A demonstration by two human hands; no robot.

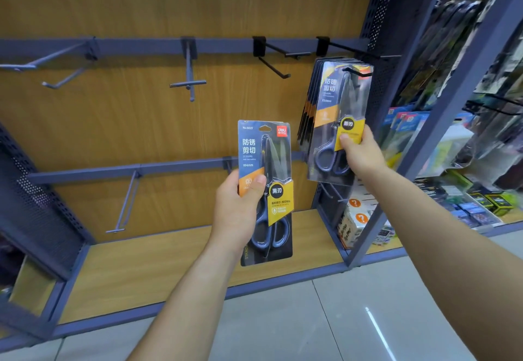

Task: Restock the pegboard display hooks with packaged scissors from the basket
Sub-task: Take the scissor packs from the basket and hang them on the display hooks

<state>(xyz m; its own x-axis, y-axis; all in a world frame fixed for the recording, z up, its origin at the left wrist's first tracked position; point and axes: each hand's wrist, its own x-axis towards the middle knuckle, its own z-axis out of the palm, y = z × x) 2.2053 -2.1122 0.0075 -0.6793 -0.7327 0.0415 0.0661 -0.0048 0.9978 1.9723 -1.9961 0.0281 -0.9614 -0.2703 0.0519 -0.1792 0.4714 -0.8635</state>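
Note:
My left hand [240,213] grips a packaged pair of scissors [268,162] upright in front of the wooden back panel, thumb across its blue and orange card. My right hand [359,154] pinches the front pack [339,100] of several scissor packs hanging on the black hook [358,73] at the upper right. That front pack's hang hole sits on the hook's tip. An empty black double hook [276,59] juts out just left of the loaded one. The basket is out of view.
Several empty grey hooks [189,77] stick out from the upper rail, and another [127,205] hangs from the lower rail. A wooden shelf [169,270] runs below. A neighbouring rack [467,134] full of packaged goods stands at the right.

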